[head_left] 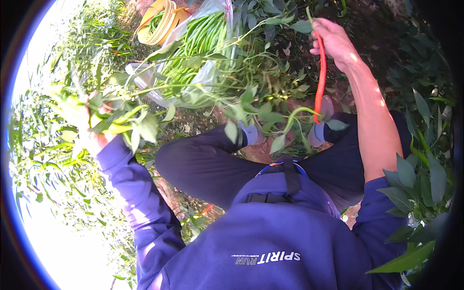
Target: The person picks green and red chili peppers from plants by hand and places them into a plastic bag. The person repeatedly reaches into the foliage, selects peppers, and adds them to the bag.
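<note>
My right hand [333, 46] is raised at the upper right, its fingers pinched on the stem end of a long red chili pepper [320, 87], which hangs down from them. At the left, my left hand [96, 137] grips a leafy pepper branch [135, 121] in bright light, its fingers partly hidden by leaves. Thin stems and leaves stretch across the middle, with a curved green pepper [299, 112] near the red one's lower tip. A clear plastic bag [145, 75] full of long green peppers [198, 41] lies beyond the stems.
A pale orange container [150, 34] with green contents sits at the top left. My crossed, dark-trousered legs [203, 164] and feet [316, 135] are on the soil [258, 154] below the stems. Pepper plants [420, 179] crowd both sides, the left side washed out by sunlight.
</note>
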A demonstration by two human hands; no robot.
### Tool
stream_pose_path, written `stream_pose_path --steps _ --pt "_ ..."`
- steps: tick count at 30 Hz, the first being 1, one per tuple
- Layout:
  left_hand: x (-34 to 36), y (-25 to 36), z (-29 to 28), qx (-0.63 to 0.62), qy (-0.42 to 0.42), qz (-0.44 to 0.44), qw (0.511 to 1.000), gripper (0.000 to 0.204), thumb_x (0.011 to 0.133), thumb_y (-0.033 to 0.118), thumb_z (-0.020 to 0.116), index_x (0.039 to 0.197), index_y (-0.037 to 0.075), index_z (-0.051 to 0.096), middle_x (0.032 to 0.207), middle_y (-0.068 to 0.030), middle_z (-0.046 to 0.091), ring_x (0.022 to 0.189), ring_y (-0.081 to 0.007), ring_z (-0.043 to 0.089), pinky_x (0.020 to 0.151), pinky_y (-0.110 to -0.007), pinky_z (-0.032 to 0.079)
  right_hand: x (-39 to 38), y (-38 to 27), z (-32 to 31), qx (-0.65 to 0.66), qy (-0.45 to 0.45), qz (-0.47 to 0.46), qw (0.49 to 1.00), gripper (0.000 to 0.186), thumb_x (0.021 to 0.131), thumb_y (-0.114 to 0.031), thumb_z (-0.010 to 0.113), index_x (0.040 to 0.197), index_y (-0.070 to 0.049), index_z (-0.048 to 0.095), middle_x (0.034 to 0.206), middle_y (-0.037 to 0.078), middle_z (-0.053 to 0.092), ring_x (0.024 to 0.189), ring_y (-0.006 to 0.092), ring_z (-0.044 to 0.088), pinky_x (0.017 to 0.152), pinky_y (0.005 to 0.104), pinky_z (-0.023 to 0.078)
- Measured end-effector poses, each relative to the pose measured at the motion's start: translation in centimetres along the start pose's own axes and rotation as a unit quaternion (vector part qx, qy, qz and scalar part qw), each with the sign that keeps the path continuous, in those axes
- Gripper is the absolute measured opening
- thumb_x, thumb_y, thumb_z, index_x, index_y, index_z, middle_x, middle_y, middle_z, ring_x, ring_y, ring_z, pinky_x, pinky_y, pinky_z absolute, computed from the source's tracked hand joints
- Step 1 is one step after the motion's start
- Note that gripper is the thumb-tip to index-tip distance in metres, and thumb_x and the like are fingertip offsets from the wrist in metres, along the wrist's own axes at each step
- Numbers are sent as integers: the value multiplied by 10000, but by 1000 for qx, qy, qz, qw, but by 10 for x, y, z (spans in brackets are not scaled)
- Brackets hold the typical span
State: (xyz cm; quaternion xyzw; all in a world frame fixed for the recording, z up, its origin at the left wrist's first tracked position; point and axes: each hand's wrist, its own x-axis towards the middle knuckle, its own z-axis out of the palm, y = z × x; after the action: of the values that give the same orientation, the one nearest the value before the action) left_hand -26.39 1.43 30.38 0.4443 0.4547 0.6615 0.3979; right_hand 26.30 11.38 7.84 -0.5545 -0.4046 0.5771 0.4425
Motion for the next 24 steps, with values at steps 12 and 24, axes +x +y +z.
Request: stream_pose_path --steps 12,24 --pt "27 218 -95 13 -78 87 993 699 956 408 583 1369 -142 460 1226 -268 593 1016 -314 608 945 -427 533 18 -11 -23 413 86 14 907 266 1070 -227 561 1190 10 587 698 -57 395 513 48 281 454 224 243" --pt "62 394 -75 166 79 166 969 488 943 329 654 1244 -43 559 1152 -225 651 981 -315 648 915 -472 570 57 37 17 415 210 91 881 219 1065 -269 554 1083 -61 622 707 -33 439 498 71 310 443 247 243"
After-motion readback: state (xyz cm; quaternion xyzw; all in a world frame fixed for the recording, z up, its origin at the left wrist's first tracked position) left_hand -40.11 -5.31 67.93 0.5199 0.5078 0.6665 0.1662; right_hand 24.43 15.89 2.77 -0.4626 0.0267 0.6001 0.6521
